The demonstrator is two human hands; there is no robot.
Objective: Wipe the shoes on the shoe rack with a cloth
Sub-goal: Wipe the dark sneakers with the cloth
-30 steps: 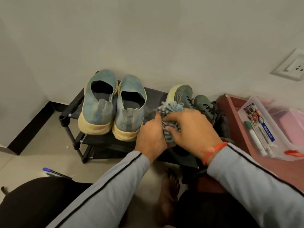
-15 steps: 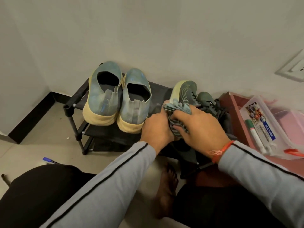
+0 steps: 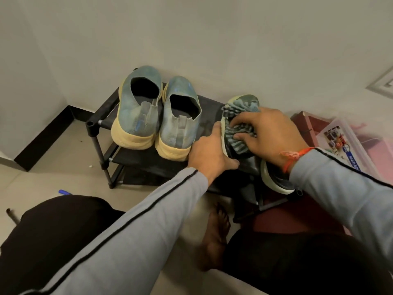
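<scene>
A low black shoe rack (image 3: 106, 122) stands against the wall. Two blue slip-on shoes (image 3: 138, 116) with cream soles sit heel-out on its top shelf at the left. To their right lies a dark green laced shoe (image 3: 244, 102) with a pale sole. My left hand (image 3: 209, 154) grips this shoe at its left side and heel. My right hand (image 3: 270, 133) holds a bunched grey-blue striped cloth (image 3: 238, 129) pressed on top of the shoe. A second dark shoe's heel (image 3: 276, 182) shows under my right wrist.
A reddish low table (image 3: 302, 122) stands at the right with a clear plastic box (image 3: 348, 145) on it. A blue pen (image 3: 64, 192) lies on the tiled floor at the left. My knees and a bare foot (image 3: 217, 237) fill the foreground. A wall socket (image 3: 382, 84) is at right.
My right hand has slid the cloth along the green shoe. My left hand has shifted lower, to the shoe's side and heel. The camera has tilted, so everything sits lower in view.
</scene>
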